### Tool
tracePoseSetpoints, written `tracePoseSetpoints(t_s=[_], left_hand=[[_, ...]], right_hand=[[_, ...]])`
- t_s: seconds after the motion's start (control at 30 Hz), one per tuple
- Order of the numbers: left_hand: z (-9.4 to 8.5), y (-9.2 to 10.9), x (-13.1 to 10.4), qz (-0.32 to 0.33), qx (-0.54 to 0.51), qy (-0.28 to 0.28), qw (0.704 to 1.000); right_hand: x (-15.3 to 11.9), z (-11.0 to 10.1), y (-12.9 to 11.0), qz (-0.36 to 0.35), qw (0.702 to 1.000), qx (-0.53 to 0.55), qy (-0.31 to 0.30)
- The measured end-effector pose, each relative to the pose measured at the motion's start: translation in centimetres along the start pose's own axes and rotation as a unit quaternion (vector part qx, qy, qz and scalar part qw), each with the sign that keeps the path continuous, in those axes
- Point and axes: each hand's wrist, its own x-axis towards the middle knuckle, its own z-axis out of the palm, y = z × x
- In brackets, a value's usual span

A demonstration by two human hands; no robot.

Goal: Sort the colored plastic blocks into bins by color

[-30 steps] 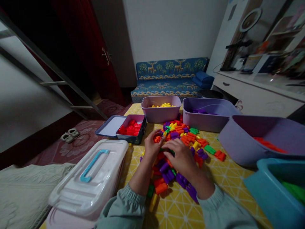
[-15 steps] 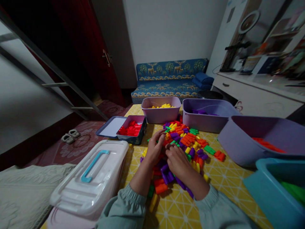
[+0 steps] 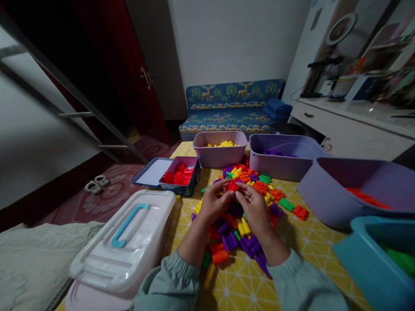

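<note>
Between the fingertips of both hands is a red plastic toy block [image 3: 232, 186], held just above a mixed pile. My left hand [image 3: 214, 199] grips its left side, thumb and fingers closed. On the other side, my right hand [image 3: 253, 204] pinches it with thumb and fingers. Below and around them spreads the heap of toy blocks in purple [image 3: 229, 240], yellow [image 3: 244, 226], orange [image 3: 219, 254] and green [image 3: 285, 204]. Part of the heap is hidden by my hands and forearms.
A dark case [image 3: 181, 190] of red blocks stands open at the left. Lilac tubs hold yellow [image 3: 220, 155], purple [image 3: 281, 168] and orange-red [image 3: 324, 194] blocks. A turquoise tub [image 3: 369, 255] holds green ones. A white lidded box [image 3: 142, 242] sits at the front left.
My right hand has lifted from the pile and turned upward toward my left hand. A red block now shows between both hands' fingertips. More yellow and purple blocks are uncovered below.
</note>
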Motion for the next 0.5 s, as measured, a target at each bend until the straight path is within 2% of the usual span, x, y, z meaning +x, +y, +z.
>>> tracePoseSetpoints(t_s=[0.1,0.2,0.27,0.37,0.43,0.5], left_hand=[[-0.2,0.0,0.3,-0.031,-0.039,0.032,0.998],[-1.2,0.5,1.1,-0.068,-0.129,0.115,0.983],[-2.4,1.1,1.8,-0.078,-0.202,0.192,0.957],[-4.6,2.2,2.6,-0.101,-0.300,0.307,0.897],[-5.8,2.8,3.0,-0.116,-0.333,0.346,0.870],[-6.6,3.2,3.2,-0.121,-0.350,0.358,0.857]], right_hand=[[0.1,-0.1,0.3,-0.004,1.000,0.002,0.031],[0.4,-0.6,0.7,0.006,0.999,-0.005,0.052],[0.5,-0.9,1.0,0.006,0.999,-0.005,0.050],[0.6,-1.1,1.1,0.002,0.999,-0.005,0.052],[0.6,-1.0,1.1,0.000,0.998,-0.001,0.056],[0.6,-0.9,1.0,0.002,0.998,0.004,0.058]])
